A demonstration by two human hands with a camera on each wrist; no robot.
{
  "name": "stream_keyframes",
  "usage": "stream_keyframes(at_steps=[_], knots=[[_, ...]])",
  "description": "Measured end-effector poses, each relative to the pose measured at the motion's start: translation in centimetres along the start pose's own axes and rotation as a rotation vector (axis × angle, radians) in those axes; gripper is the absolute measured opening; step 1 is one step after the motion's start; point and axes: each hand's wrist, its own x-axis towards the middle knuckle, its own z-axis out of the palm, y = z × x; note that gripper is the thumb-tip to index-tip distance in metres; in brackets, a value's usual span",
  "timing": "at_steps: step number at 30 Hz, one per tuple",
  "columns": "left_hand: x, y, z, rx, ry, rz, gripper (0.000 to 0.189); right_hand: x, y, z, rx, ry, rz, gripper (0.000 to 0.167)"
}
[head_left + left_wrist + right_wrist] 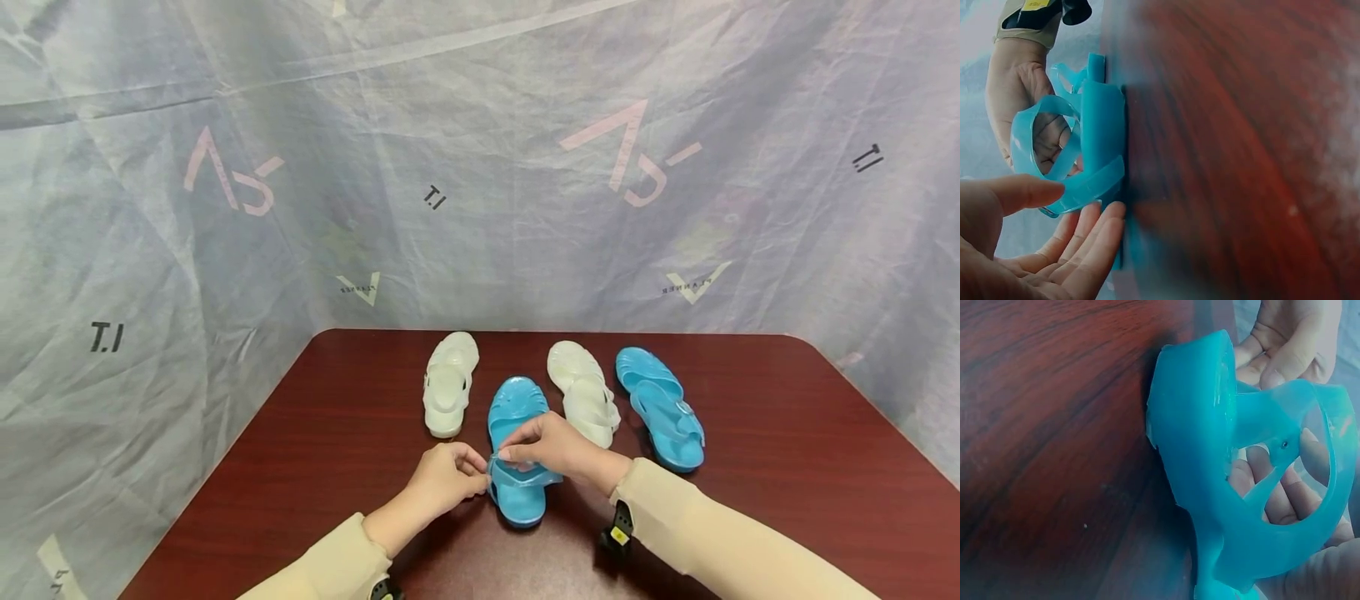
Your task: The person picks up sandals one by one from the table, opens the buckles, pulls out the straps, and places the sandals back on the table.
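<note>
A blue jelly sandal lies on the table, toe away from me and heel towards me. My left hand is at its left side, and thumb and fingers pinch the ankle strap there. From above, my right hand reaches across the sandal and pinches the strap by the buckle on the same left side. The strap arches over the heel opening in the right wrist view, with the sandal's side wall near the camera. Fingers cover the buckle, so whether it is fastened cannot be seen.
A white sandal lies behind my left hand. Another white sandal and a second blue sandal lie to the right, toes away. The dark red table meets a grey printed cloth at its back.
</note>
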Motion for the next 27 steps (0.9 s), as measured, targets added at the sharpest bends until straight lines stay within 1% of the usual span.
stream_keyframes(at_steps=[5, 7, 9, 11, 16, 19, 24, 27], knots=[[0.3, 0.0, 0.0, -0.128, -0.038, -0.061, 0.015, -0.1, -0.1, 0.0, 0.008, -0.002, 0.009, 0.022], [0.4, 0.0, 0.0, -0.169, -0.039, -0.07, 0.015, -0.2, 0.0, 0.1, 0.015, -0.003, 0.007, 0.022], [0.5, 0.1, -0.1, -0.174, -0.037, -0.064, 0.014, -0.2, -0.1, 0.1, 0.024, -0.004, 0.002, 0.022], [0.5, 0.2, -0.2, -0.137, -0.027, -0.036, 0.012, -0.2, -0.1, 0.1, 0.034, -0.005, 0.002, 0.021], [0.7, 0.7, -0.2, 0.017, 0.005, 0.065, 0.007, -0.3, 0.0, -0.2, 0.057, -0.005, 0.005, 0.022], [0.9, 1.0, -0.2, 0.082, 0.023, 0.114, 0.007, -0.4, 0.2, -0.3, 0.062, -0.006, -0.001, 0.023], [1.0, 1.2, -0.1, 0.169, 0.026, 0.17, 0.005, -0.4, 0.4, -0.3, 0.051, -0.014, -0.027, 0.023], [1.0, 1.2, -0.1, 0.196, 0.031, 0.181, 0.004, -0.3, 0.4, -0.2, 0.027, -0.015, -0.045, 0.023]])
